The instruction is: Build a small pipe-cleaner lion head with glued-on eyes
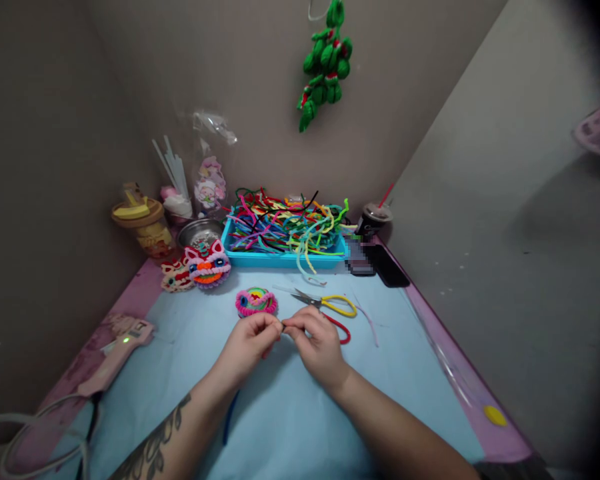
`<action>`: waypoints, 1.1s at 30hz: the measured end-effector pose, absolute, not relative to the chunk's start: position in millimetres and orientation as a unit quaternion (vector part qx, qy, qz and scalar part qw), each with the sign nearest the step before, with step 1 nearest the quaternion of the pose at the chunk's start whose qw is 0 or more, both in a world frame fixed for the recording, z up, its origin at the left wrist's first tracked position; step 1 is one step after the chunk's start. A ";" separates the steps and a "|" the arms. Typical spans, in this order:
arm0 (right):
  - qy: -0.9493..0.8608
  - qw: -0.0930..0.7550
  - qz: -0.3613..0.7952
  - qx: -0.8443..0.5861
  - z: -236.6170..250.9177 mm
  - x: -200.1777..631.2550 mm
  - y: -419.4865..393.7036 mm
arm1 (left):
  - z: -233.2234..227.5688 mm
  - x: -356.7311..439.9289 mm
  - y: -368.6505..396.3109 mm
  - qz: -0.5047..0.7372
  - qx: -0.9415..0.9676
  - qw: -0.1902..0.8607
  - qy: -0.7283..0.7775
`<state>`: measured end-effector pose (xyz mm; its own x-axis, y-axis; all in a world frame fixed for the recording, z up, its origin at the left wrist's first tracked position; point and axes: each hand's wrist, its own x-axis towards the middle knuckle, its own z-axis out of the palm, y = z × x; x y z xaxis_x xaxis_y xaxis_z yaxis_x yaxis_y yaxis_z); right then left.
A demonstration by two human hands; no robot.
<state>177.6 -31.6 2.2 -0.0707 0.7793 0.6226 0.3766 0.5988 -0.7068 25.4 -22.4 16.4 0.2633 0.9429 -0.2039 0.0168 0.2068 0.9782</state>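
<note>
Smooth blue sheeting [400, 393] underlies left hand [250, 339] and right hand [320, 340], fingers [305, 322] pinching a probably thin strand [283, 327].

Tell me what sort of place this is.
Most likely a small handicraft workspace, judging by the blue tray heaped with colourful fuzzy strands, the pink glue gun and the scissors.

A dark piece [283, 327], mostly hidden, its shape unclear, is pinched between the left grip [253, 337] and right grip [320, 343].
</note>
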 end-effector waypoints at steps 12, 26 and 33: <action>-0.699 0.545 0.191 -0.421 1.9 176.1 -31.2 | 13.5 24.2 -20.3 0.392 0.490 0.623 0.467; -0.716 0.538 0.166 -0.414 2.7 177.6 -32.7 | 11.3 25.1 -21.4 0.384 0.495 0.628 0.462; -0.704 0.549 0.165 -0.419 4.4 176.4 -33.0 | 10.4 24.3 -21.1 0.389 0.494 0.632 0.453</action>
